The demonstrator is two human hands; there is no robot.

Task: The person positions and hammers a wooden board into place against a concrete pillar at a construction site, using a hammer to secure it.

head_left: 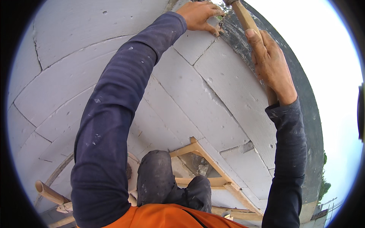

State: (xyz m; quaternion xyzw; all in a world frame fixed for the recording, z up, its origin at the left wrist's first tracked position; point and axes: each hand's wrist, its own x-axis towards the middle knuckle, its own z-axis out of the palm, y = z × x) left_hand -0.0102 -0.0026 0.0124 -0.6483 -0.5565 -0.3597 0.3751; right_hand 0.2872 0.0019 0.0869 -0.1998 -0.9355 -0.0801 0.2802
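Observation:
At the top, my left hand (pixel 198 18) rests with fingers apart at the upper edge of the white block wall (pixel 234 95), beside some rough, broken material (pixel 219 26) that is too small to make out. My right hand (pixel 272 64) is wrapped round the wooden handle of a hammer (pixel 245 16), held upright along the dark grey band (pixel 304 110) on top of the wall. The hammer's head is at the top of the picture, just right of my left hand, and partly cut off.
Below, a wooden frame (pixel 211 160) surrounds an opening in the blocks, behind my knees. Wooden poles (pixel 51 192) stand at lower left, near a partly hidden round container (pixel 132 159). Right of the wall are bright sky and some trees (pixel 324 186).

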